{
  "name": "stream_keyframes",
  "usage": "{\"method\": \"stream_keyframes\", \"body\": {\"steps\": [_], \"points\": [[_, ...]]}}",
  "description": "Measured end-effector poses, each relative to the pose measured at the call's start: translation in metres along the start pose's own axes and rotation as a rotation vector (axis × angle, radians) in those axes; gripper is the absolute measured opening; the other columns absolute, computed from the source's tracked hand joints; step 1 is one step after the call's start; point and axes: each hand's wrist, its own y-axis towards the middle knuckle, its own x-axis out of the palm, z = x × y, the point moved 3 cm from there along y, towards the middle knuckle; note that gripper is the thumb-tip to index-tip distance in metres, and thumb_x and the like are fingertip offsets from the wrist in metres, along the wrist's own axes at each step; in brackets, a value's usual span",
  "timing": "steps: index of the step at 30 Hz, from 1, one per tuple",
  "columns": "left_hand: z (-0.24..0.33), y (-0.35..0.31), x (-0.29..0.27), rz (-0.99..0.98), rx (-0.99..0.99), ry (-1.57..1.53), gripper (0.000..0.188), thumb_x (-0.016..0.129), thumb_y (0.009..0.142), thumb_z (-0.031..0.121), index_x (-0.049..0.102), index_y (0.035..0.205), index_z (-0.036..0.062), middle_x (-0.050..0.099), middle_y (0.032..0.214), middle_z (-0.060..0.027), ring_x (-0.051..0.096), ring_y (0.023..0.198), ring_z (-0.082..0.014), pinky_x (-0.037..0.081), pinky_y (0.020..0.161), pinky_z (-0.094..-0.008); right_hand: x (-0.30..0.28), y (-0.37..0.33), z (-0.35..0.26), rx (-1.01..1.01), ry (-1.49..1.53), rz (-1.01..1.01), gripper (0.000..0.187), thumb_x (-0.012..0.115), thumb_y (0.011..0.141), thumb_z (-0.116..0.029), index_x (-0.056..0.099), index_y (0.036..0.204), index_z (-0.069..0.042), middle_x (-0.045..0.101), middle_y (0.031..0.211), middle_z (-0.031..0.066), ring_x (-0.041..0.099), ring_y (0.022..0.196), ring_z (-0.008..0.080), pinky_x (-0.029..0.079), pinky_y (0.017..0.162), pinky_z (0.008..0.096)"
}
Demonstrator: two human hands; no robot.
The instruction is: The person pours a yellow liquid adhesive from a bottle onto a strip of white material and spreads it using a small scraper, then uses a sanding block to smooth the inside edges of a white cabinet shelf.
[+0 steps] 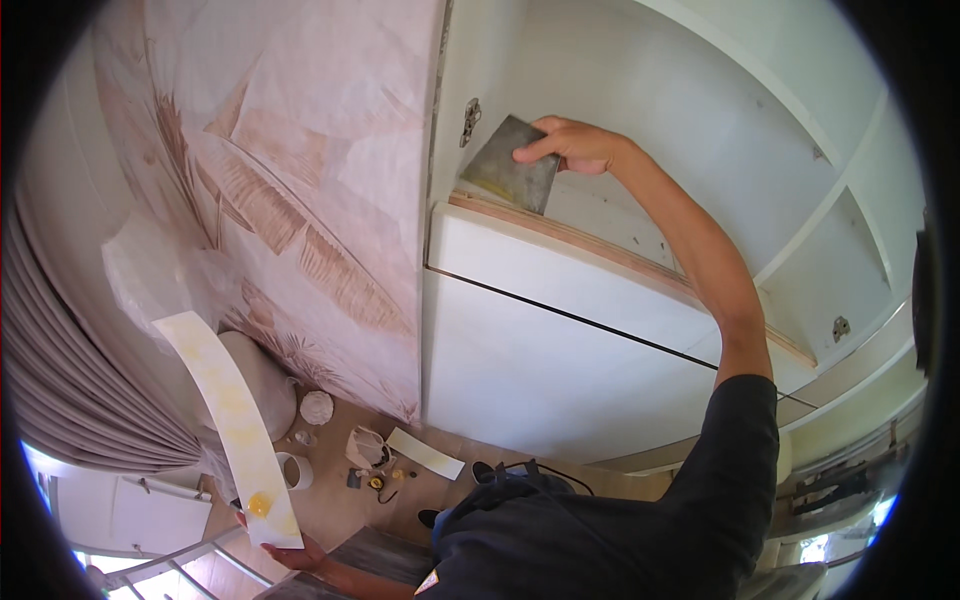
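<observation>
My right hand [582,146] grips a thin grey square plate [510,165] at its right side, thumb on the face. A yellowish smear runs along the plate's lower part. Its lower edge is at the bare wooden edge [585,245] of the white cabinet opening, near the left corner; whether it touches cannot be told. Low on the left, my left hand [300,553] holds the lower end of a long white strip [222,395], which stands up at a slant. Yellow patches mark the strip, and a thick yellow glue-like blob [259,503] sits near my fingers.
A metal hinge [470,122] sticks out at the opening's left side. White drawer fronts [540,350] lie below the wooden edge. On the floor are a white bucket [293,470], a bag [367,448], small tools and another white strip [425,455]. Grey curtains [80,360] hang left.
</observation>
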Motion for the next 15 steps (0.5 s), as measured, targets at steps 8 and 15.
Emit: {"method": "stream_keyframes", "body": {"steps": [8,15], "points": [[0.006,-0.004,-0.012,-0.037,0.014,-0.040,0.069,0.047,0.102,0.036,0.015,0.157,0.0065,0.023,0.160,-0.0123,0.025,0.147,-0.0272,0.015,0.122,-0.0413,-0.009,0.003,0.022,0.152,-0.219,0.010,0.047,0.075,0.085,-0.027,0.061,0.122,-0.003,0.063,0.113,0.0037,0.055,0.104,0.0138,0.045,0.088,0.0329],[0.015,-0.019,-0.014,0.021,0.028,0.025,0.074,0.050,0.100,0.039,0.016,0.157,0.0067,0.026,0.159,-0.0122,0.027,0.146,-0.0288,0.018,0.121,-0.0415,0.001,0.019,0.099,0.312,-0.208,-0.140,0.030,0.070,0.087,-0.018,0.064,0.112,-0.004,0.066,0.099,0.0011,0.059,0.084,0.0105,0.049,0.071,0.0280]]}}
